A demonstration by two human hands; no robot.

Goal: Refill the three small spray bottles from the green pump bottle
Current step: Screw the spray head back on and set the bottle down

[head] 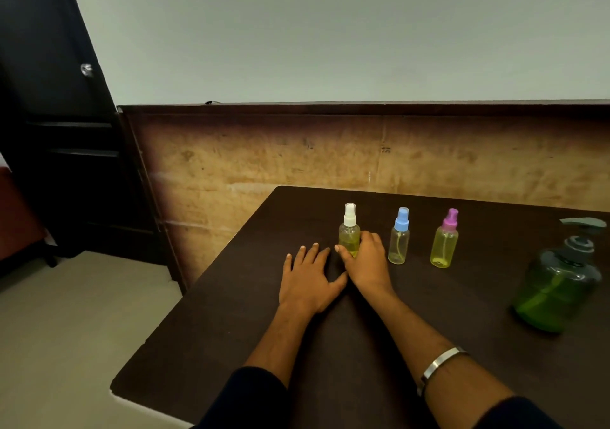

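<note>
Three small spray bottles stand upright in a row near the far edge of a dark table (231,329). The white-capped bottle (349,230) is on the left and holds yellow-green liquid. The blue-capped bottle (399,237) stands in the middle and looks almost clear. The pink-capped bottle (445,240) is on the right and looks yellow. The three bottles stand apart from one another. The green pump bottle (558,283) stands further right, nearer the person, well apart from the row. The right hand (364,263) wraps its fingers and thumb around the lower body of the white-capped bottle. The left hand (307,278) lies flat on the table just beside the right hand, fingers straight and spread, holding nothing. A metal bangle (440,362) sits on the right forearm. A wooden panel (330,158) runs behind the table.
</note>
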